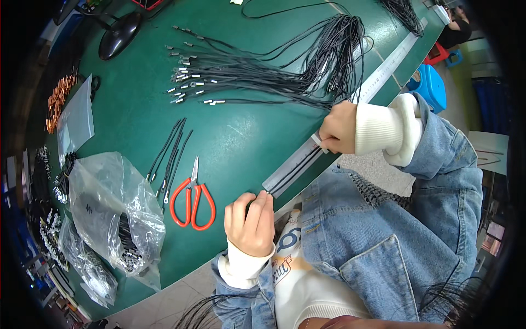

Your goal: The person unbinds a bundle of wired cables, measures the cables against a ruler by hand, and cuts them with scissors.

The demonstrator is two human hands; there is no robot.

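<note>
My left hand [250,222] pinches one end of a pair of short black cables [296,171] close to the table's front edge. Closed on the other end is my right hand [339,127], at a small pale block [318,139]. Both cables lie stretched side by side along a metal ruler [287,178]; my fingers hide their tips. Beyond my right hand lies a big bundle of long black cables [296,82] with metal terminals at their left ends. Red-handled scissors [195,186] rest left of the ruler, beside several short cut cables [174,153].
Clear plastic bags [109,186] with black cables inside lie at the left. Farther back are a flat translucent bag [76,120], copper-coloured parts [60,101] and a black round base [120,35]. A blue stool [428,88] stands past the table's right edge, near another person [457,30].
</note>
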